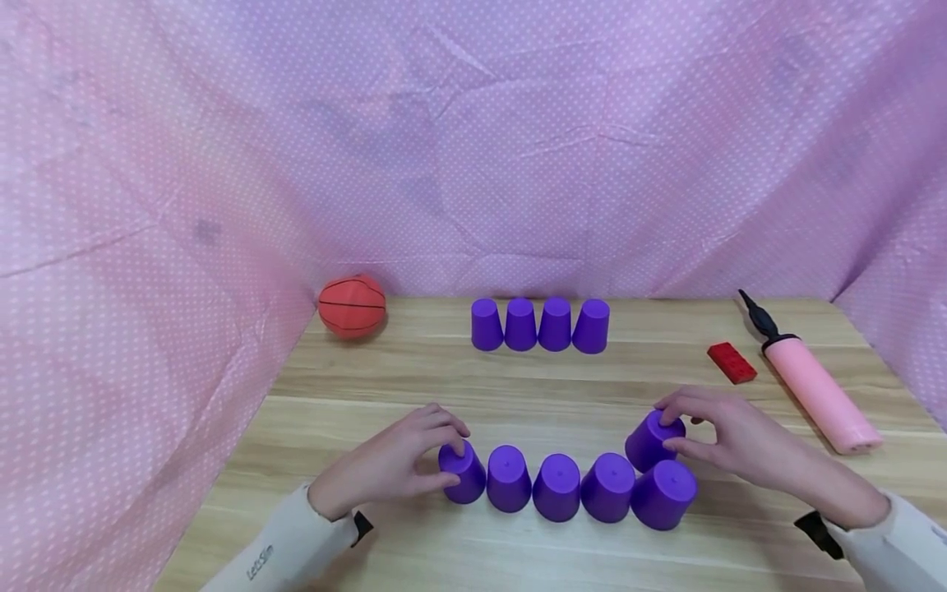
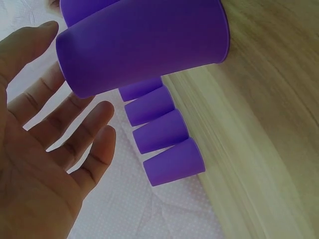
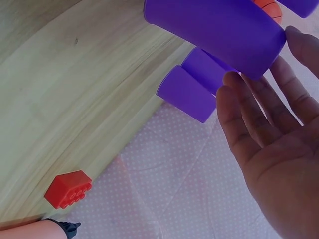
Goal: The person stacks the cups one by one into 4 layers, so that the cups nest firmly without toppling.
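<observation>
Left hand (image 1: 399, 462) grips the row's end cup (image 1: 463, 472) – right hand (image 1: 728, 440) pinches the tilted cup (image 1: 653, 440).

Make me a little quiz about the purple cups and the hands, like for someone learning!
1. True or false: the back row of cups holds four cups.
2. Which hand grips the raised cup? A) left hand B) right hand
3. Fill in: the pink pump lies beside a red ____.

Key: 1 true. 2 B; that cup sits tilted, behind the front row's right end, while the left hand grips the leftmost front cup. 3 brick.
</observation>
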`<action>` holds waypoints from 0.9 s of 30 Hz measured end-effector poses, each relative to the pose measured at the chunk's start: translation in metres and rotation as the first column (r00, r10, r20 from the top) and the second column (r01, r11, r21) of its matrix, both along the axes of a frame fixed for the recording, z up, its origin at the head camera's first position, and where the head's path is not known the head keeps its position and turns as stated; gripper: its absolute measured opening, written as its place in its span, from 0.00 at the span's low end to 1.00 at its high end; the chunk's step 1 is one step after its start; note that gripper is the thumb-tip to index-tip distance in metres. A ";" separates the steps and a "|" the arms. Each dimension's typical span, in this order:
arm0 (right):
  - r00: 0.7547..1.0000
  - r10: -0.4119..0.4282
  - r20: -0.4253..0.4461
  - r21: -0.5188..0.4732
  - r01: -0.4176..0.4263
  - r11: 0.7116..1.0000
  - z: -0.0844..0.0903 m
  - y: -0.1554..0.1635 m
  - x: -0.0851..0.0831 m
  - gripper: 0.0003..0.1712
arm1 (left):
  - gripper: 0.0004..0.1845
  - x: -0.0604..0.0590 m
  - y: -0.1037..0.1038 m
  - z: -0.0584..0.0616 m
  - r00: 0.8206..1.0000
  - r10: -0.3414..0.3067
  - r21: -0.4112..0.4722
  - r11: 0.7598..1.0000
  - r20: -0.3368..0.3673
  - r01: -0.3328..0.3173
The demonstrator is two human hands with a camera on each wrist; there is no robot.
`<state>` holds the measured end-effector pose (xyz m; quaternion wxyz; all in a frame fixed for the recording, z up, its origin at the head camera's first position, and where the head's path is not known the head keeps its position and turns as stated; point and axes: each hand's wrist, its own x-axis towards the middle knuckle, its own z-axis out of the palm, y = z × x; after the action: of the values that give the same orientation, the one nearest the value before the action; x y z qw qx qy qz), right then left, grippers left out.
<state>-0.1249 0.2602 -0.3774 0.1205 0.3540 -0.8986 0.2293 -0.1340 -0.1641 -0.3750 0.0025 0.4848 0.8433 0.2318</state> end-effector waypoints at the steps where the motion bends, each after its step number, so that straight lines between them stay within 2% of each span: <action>1: 1.000 -0.006 0.005 -0.003 0.006 1.000 0.000 0.000 0.001 0.15 | 0.11 0.000 0.000 0.000 1.000 0.000 0.000 1.000 0.004 0.000; 10: 0.999 -0.019 0.035 -0.021 0.019 1.000 0.000 0.000 0.002 0.14 | 0.11 0.000 0.001 -0.003 1.000 -0.009 0.021 1.000 0.008 0.009; 27: 0.993 -0.073 0.096 0.003 0.073 0.997 -0.001 -0.001 0.003 0.15 | 0.10 0.004 -0.006 -0.007 0.999 0.035 0.029 0.999 0.015 -0.035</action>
<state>-0.1217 0.2593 -0.3786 0.0857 0.3094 -0.9157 0.2417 -0.1299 -0.1699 -0.3817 -0.0024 0.4683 0.8482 0.2475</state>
